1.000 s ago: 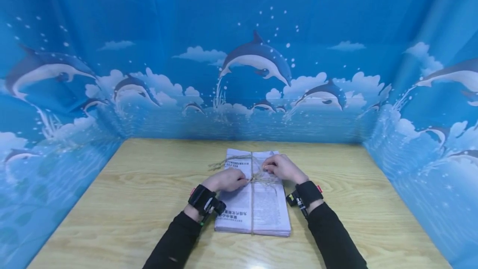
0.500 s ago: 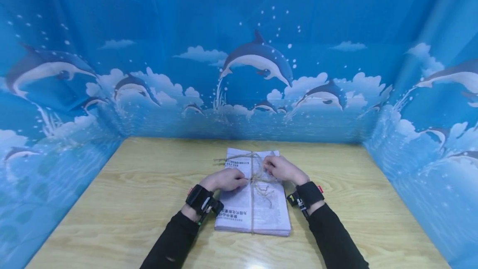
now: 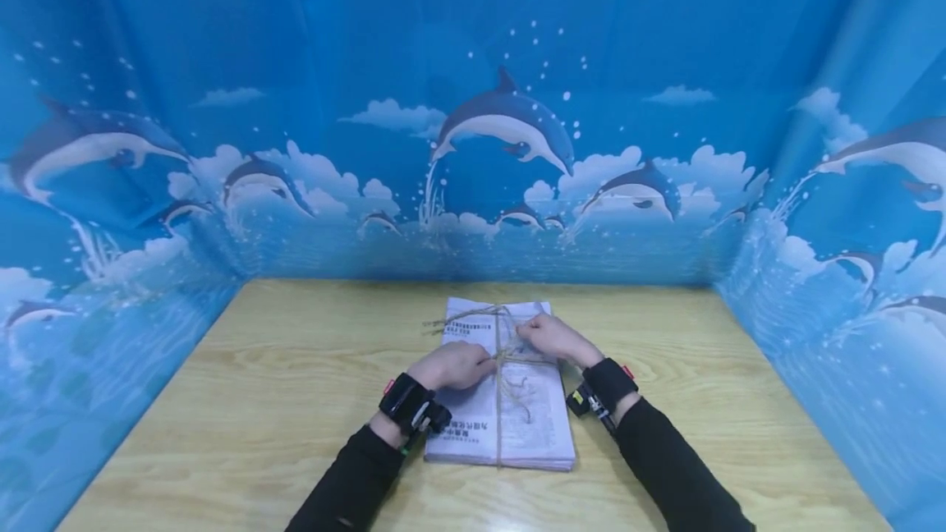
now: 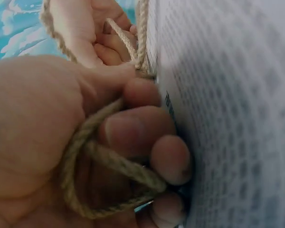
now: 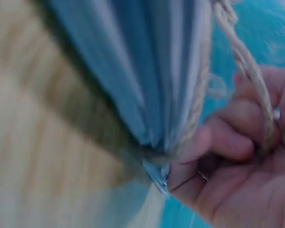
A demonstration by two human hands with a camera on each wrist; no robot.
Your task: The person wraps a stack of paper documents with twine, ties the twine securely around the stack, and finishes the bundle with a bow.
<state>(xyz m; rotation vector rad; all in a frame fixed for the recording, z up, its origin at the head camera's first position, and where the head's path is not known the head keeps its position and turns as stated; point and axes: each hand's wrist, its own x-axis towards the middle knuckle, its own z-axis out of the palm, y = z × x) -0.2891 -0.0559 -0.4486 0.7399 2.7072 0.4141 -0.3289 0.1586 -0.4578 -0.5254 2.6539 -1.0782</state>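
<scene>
A stack of newspapers [image 3: 461, 413] lies on the table, with twine [image 3: 498, 433] run lengthwise and crosswise around it, meeting near the middle. My left hand [image 3: 456, 365] rests over the stack's left half and pinches twine beside the crossing. In the left wrist view a twine loop [image 4: 69, 175] curls through those bent fingers, close against the printed page. My right hand [image 3: 556, 339] is at the right of the crossing, holding a twine strand [image 5: 249, 66] in its curled fingers, near the stack's folded edge [image 5: 171, 61]. Loose twine ends trail towards the front and the far left.
The wood-grain table [image 3: 296, 368] extends around the stack. A blue dolphin-print curtain [image 3: 355, 48] encloses its back and sides. Black wrist straps with small cameras [image 3: 432, 417] sit on both wrists, low beside the stack.
A loose twine end has swung down onto the front half of the page. Both hands keep their grip near the crossing and have shifted only slightly.
</scene>
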